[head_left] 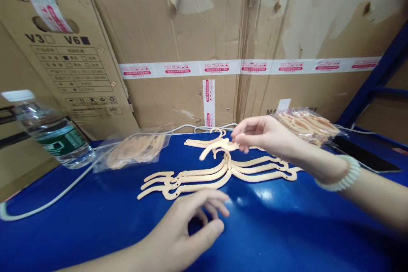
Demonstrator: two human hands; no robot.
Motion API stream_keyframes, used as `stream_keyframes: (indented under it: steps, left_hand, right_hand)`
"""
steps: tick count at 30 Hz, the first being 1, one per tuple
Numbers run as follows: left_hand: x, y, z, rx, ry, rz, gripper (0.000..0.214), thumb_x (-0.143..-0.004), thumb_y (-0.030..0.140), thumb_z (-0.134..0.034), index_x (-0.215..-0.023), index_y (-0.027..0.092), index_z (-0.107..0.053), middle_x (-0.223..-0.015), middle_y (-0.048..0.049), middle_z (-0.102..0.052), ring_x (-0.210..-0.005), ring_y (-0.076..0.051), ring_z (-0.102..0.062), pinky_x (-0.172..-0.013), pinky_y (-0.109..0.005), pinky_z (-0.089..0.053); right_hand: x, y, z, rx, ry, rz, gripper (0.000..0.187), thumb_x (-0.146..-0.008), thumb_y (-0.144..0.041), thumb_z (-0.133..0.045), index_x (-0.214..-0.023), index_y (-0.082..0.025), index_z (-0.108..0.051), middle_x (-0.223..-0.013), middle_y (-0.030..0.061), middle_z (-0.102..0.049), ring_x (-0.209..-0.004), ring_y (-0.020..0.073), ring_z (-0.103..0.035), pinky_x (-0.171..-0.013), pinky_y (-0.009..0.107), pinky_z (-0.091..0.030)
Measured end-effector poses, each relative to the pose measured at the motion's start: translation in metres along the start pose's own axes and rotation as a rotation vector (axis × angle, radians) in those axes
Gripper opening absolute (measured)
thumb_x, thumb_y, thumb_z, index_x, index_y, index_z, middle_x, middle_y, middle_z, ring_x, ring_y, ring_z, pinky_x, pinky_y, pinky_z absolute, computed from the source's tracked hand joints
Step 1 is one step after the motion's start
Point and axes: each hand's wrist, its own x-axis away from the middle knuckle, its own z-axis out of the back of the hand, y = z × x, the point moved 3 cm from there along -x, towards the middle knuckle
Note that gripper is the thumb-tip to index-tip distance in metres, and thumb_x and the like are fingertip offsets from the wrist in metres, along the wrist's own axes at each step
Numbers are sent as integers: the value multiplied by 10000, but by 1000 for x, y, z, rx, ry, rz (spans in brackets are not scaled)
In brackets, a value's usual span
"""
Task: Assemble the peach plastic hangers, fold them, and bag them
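Several cream-coloured folding hangers (204, 177) lie stacked flat on the blue table (274, 229), their arms spread left and right and their hooks toward the back. Above the hooks, my right hand (259, 136) pinches a short curved hanger arm (210, 148) between thumb and fingers. Behind it another hanger (199, 141) lies with its hook (219, 132) pointing away, partly hidden by that hand. My left hand (197, 221) hovers in front of the stack, fingers loosely bent and apart, with nothing in it.
Clear bags of hanger parts lie at the left (137, 148) and at the right (306, 125). A water bottle (60, 140) leans at far left beside a white cable (47, 208). A dark phone (366, 155) rests at right. Large cardboard boxes (178, 34) wall off the back.
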Motion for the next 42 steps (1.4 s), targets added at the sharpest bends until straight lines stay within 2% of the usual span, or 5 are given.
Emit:
stream_keyframes:
  steps: [7,12,16,31,42]
  left_hand:
    - [-2,-12,-2,377,232,209,465,-853,623,-624,-898,164,-561,-678,4,-581,-565,-109,-513,-534,-217,-429]
    - [-3,-13,0,433,259,229,501,-823,658,-641,-844,167,-541,-739,-24,-644,-564,-107,-534,-504,-219,-421]
    - [-4,-17,3,416,235,256,500,-824,657,-634,-806,169,-529,-787,-48,-674,-541,-105,-534,-472,-222,-406]
    - [12,4,16,327,269,208,347,-832,453,-718,-775,194,-494,-702,15,-642,-616,-108,-553,-584,-215,-441]
    - [18,-20,52,412,445,200,309,-798,432,-779,-848,180,-607,-739,33,-536,-701,-116,-455,-655,-230,-385]
  right_hand:
    - [44,3,-80,-214,-275,-96,281,-803,-390,-746,-934,-164,-641,-701,-1,-661,-569,130,-640,-541,254,-560]
    - [22,4,-41,532,27,416,168,-965,-300,-546,-966,-180,-663,-935,76,-691,-852,192,-648,-774,317,-524]
    - [-9,41,-4,985,-64,291,124,-917,-172,-565,-947,-154,-683,-919,103,-701,-889,232,-660,-803,335,-500]
    - [-33,32,27,879,-34,135,75,-833,-211,-588,-776,-176,-623,-713,31,-685,-653,173,-640,-605,258,-467]
    - [56,20,22,613,68,287,262,-938,-411,-573,-1053,-210,-696,-943,83,-736,-832,223,-694,-680,320,-562]
